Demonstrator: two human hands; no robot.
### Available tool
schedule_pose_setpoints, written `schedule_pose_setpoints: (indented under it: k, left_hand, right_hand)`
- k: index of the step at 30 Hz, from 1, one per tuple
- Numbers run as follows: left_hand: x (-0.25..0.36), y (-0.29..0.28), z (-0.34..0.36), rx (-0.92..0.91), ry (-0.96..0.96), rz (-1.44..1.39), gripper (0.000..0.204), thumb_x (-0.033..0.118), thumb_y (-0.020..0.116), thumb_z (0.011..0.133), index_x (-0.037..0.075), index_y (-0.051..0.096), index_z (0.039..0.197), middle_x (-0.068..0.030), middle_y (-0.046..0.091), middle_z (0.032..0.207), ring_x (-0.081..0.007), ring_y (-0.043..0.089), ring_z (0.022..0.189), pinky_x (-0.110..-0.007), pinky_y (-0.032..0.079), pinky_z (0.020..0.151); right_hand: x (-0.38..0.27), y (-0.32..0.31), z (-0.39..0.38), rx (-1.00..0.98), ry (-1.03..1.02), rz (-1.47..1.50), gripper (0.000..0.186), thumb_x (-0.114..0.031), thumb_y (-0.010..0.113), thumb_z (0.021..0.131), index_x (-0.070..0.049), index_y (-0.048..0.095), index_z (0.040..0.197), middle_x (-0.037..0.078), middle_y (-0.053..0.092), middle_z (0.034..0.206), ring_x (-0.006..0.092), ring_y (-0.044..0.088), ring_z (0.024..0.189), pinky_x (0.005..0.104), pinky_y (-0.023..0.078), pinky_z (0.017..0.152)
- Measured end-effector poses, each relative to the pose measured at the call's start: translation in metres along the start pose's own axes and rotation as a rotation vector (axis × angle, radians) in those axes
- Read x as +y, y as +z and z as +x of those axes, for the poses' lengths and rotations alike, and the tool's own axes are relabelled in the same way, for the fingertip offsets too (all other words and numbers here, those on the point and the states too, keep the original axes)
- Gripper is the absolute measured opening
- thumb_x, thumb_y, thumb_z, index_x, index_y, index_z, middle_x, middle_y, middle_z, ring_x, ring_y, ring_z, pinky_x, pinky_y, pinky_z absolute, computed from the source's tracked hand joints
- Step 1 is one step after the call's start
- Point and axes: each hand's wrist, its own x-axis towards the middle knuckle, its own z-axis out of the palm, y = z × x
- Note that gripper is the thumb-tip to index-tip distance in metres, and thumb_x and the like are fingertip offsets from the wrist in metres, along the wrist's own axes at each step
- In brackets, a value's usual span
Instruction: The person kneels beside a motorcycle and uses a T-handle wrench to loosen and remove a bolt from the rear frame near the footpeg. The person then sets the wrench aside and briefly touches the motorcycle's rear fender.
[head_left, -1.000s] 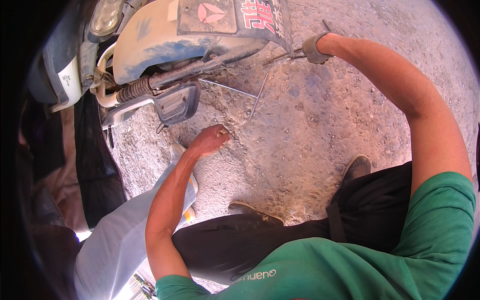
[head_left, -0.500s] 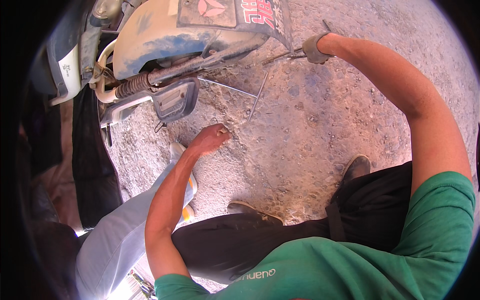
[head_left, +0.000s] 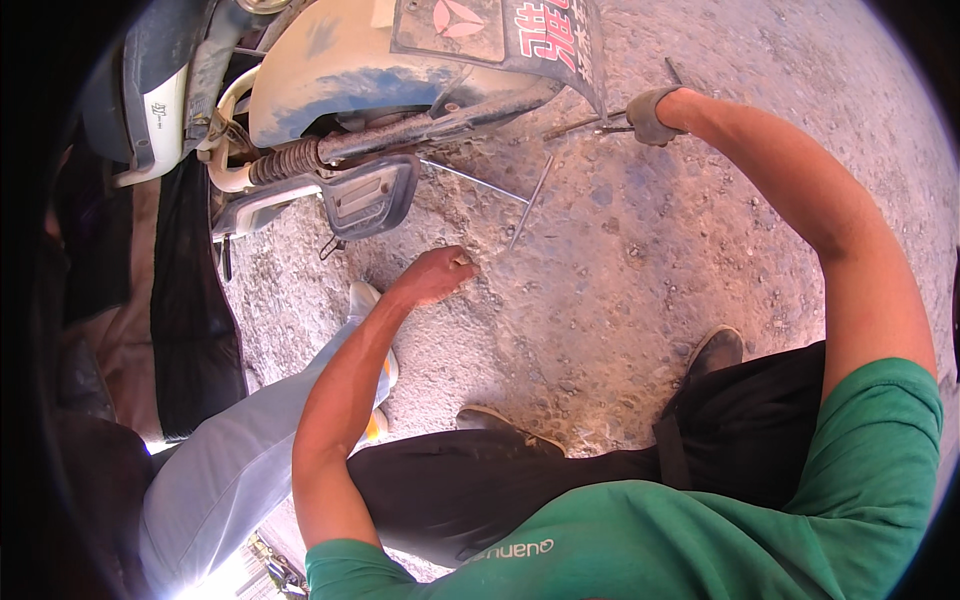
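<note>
My left hand [head_left: 440, 275] is closed, held over the ground left of the middle; whatever is in it, if anything, is hidden. My right hand [head_left: 655, 116], in a grey-brown glove, is closed round a dark rod-like metal tool [head_left: 615, 129] beside the dark mudflap [head_left: 585, 75]. Part of that tool sticks out beyond the glove, and its exact kind cannot be made out. Between my hands a silver T-shaped wrench [head_left: 527, 200] reaches out from under the scooter [head_left: 330, 80]. The scooter's dusty beige rear fender carries the mudflap.
A footrest [head_left: 375, 197] and a rusty spring [head_left: 283, 166] jut from the scooter's near side. Another person's leg in light grey trousers [head_left: 230, 470] is at my left. Rough, pebbly ground [head_left: 600, 300] lies under my dark shoes [head_left: 715, 350].
The scooter, the wrench and both my hands sit slightly farther right in the picture, as the view has shifted. My grips look the same.
</note>
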Motion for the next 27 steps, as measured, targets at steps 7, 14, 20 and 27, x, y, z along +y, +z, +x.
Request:
schedule_pose_setpoints:
  k: [7, 14, 20, 27]
  left_hand:
    - [-0.006, 0.002, 0.002, 0.025, 0.02, -0.002, 0.044, 0.038, 0.067, 0.093, -0.003, 0.064, 0.107, -0.0139, 0.07, 0.091, -0.0202, 0.068, 0.077, -0.035, 0.052, 0.07]
    - [-0.008, 0.001, 0.004, 0.02, 0.024, 0.028, 0.047, 0.041, 0.066, 0.092, -0.003, 0.064, 0.108, -0.0138, 0.069, 0.091, -0.0202, 0.068, 0.078, -0.036, 0.052, 0.07]
    - [-0.004, 0.0, 0.002, 0.011, 0.01, 0.017, 0.049, 0.042, 0.065, 0.092, -0.004, 0.064, 0.109, -0.0143, 0.069, 0.092, -0.0204, 0.068, 0.079, -0.036, 0.052, 0.071]
    - [-0.006, 0.0, 0.003, 0.002, -0.001, 0.039, 0.05, 0.044, 0.066, 0.092, -0.002, 0.064, 0.112, -0.0163, 0.07, 0.098, -0.0222, 0.069, 0.082, -0.038, 0.053, 0.074]
  right_hand:
    - [0.001, 0.0, 0.001, -0.009, -0.004, 0.008, 0.026, -0.014, 0.055, 0.087, -0.001, 0.077, 0.088, 0.011, 0.075, 0.085, 0.0242, 0.072, 0.075, 0.0401, 0.055, 0.067]
    - [0.003, 0.005, 0.011, 0.003, 0.007, -0.038, 0.025, -0.014, 0.055, 0.086, -0.002, 0.078, 0.085, 0.011, 0.075, 0.083, 0.0244, 0.072, 0.075, 0.0406, 0.055, 0.066]
    - [0.004, 0.008, 0.011, 0.025, -0.026, -0.031, 0.025, -0.014, 0.056, 0.086, -0.001, 0.077, 0.085, 0.011, 0.075, 0.082, 0.0246, 0.072, 0.074, 0.0407, 0.054, 0.065]
    - [0.004, 0.007, 0.008, 0.043, -0.019, 0.011, 0.023, -0.014, 0.058, 0.084, -0.002, 0.078, 0.084, 0.012, 0.075, 0.082, 0.0256, 0.072, 0.074, 0.0415, 0.054, 0.067]
